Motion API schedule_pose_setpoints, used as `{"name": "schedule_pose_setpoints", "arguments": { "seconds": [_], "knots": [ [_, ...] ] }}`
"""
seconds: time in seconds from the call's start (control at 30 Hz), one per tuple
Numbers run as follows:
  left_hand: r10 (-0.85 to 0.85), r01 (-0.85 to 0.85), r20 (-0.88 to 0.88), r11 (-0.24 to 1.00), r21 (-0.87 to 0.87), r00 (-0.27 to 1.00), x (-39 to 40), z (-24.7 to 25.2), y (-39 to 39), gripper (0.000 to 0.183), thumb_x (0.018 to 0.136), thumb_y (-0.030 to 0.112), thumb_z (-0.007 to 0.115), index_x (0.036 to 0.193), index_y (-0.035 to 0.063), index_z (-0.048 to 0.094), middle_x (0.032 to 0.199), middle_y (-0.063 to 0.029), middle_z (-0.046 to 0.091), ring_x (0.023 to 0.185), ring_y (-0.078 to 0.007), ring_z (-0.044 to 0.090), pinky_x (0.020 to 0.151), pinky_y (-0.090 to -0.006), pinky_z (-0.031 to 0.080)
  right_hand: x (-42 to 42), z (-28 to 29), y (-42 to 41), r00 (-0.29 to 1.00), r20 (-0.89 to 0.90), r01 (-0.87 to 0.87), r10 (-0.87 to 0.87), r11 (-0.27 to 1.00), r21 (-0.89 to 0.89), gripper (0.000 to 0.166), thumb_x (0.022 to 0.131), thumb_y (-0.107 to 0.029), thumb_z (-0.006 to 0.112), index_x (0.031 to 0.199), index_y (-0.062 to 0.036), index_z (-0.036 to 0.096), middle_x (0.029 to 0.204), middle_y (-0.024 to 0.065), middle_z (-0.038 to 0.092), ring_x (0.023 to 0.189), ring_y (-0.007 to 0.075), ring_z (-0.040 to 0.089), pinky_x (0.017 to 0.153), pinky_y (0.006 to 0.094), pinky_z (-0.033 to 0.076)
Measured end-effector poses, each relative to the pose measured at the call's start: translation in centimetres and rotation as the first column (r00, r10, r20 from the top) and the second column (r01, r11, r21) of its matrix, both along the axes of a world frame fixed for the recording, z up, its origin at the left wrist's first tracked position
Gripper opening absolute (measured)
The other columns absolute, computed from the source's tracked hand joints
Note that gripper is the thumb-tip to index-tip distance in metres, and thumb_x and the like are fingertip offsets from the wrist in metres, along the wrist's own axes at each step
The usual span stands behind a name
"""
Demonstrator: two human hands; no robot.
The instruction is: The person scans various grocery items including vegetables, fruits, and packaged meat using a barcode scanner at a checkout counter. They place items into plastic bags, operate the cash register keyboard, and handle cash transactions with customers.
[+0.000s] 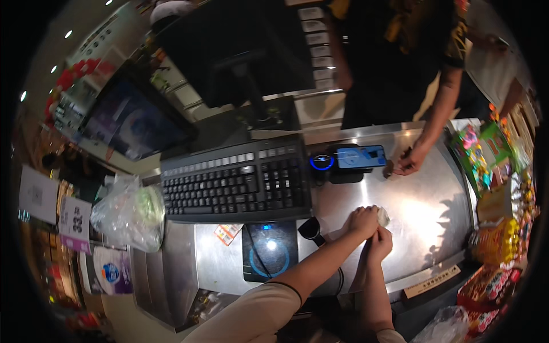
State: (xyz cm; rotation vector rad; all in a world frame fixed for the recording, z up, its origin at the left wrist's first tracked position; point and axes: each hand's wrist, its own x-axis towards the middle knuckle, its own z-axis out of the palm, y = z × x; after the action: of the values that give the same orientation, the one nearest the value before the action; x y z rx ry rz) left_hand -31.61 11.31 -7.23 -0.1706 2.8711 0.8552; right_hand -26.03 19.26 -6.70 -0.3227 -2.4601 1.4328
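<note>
Both my hands meet over the steel counter [422,201]. The fingers of my left hand [363,221] close around a small, pale, crumpled bundle [384,218]; whether it is cloth or plastic I cannot tell. From the near side, the fingertips of my right hand [381,245] pinch the same bundle. To the left of my hands lies a black handheld scanner [311,230], its cable running under my left forearm. Beyond them, a phone [361,157] with a lit screen rests on a black payment device [346,176] beside a blue-lit ring [321,161].
A person's hand [411,161] hovers at the counter's far side. Left are a black keyboard [236,184], a dark panel with a blue ring [270,253], and a clear plastic bag of greens [133,214]. Monitors [139,113] stand behind. Packaged snacks [489,283] line the right edge.
</note>
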Motion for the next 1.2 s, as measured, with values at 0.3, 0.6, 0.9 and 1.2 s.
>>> {"name": "schedule_pose_setpoints", "arguments": {
  "seconds": [0.3, 0.6, 0.9, 1.2],
  "knots": [
    [0.068, 0.047, -0.170, 0.804, 0.592, 0.983, 15.7, 9.0, -7.9, 0.022, 0.087, 0.017, 0.056, 0.105, 0.0053, 0.050, 0.098, -0.0105, 0.052, 0.081, -0.0274, 0.058, 0.065, -0.0345, 0.045, 7.8, 6.2, -0.4, 0.834, 0.170, -0.274, 0.525, 0.660, -0.699, 0.015, 0.084, -0.002, 0.056, 0.095, 0.0052, 0.063, 0.109, 0.0127, 0.059, 0.098, 0.0178, 0.055, 0.086, 0.0292, 0.044],
    [-0.190, -0.254, 0.328, 0.331, 0.909, 0.925, 30.4, 18.5, -19.6, 0.018, 0.086, 0.017, 0.062, 0.095, 0.0011, 0.062, 0.079, -0.0020, 0.062, 0.066, -0.0092, 0.057, 0.059, -0.0226, 0.043, 14.2, 16.5, -12.5, 0.811, -0.219, -0.584, 0.542, 0.766, -0.268, 0.014, 0.077, 0.003, 0.060, 0.090, 0.0017, 0.065, 0.089, 0.0080, 0.059, 0.078, 0.0142, 0.057, 0.070, 0.0229, 0.045],
    [0.447, -0.614, -0.695, 0.789, 0.010, 0.563, 30.8, 22.6, -36.5, 0.036, 0.076, 0.015, 0.070, 0.110, 0.0089, 0.058, 0.124, -0.0166, 0.047, 0.115, -0.0338, 0.044, 0.094, -0.0396, 0.039, 14.3, 18.6, -18.3, 0.866, -0.019, -0.360, 0.500, 0.597, -0.717, 0.016, 0.087, -0.012, 0.058, 0.096, 0.0006, 0.063, 0.086, 0.0037, 0.062, 0.076, 0.0094, 0.057, 0.069, 0.0220, 0.045],
    [0.359, -0.612, -0.688, 0.776, -0.155, 0.630, 28.4, 21.2, -37.2, 0.038, 0.071, 0.021, 0.070, 0.106, 0.0130, 0.060, 0.136, -0.0173, 0.035, 0.121, -0.0366, 0.035, 0.099, -0.0470, 0.030, 20.1, 15.9, -17.0, 0.812, 0.129, -0.362, 0.569, 0.665, -0.653, 0.011, 0.084, 0.001, 0.056, 0.092, 0.0002, 0.064, 0.089, 0.0037, 0.059, 0.079, 0.0108, 0.057, 0.072, 0.0221, 0.045]
  ]
}}
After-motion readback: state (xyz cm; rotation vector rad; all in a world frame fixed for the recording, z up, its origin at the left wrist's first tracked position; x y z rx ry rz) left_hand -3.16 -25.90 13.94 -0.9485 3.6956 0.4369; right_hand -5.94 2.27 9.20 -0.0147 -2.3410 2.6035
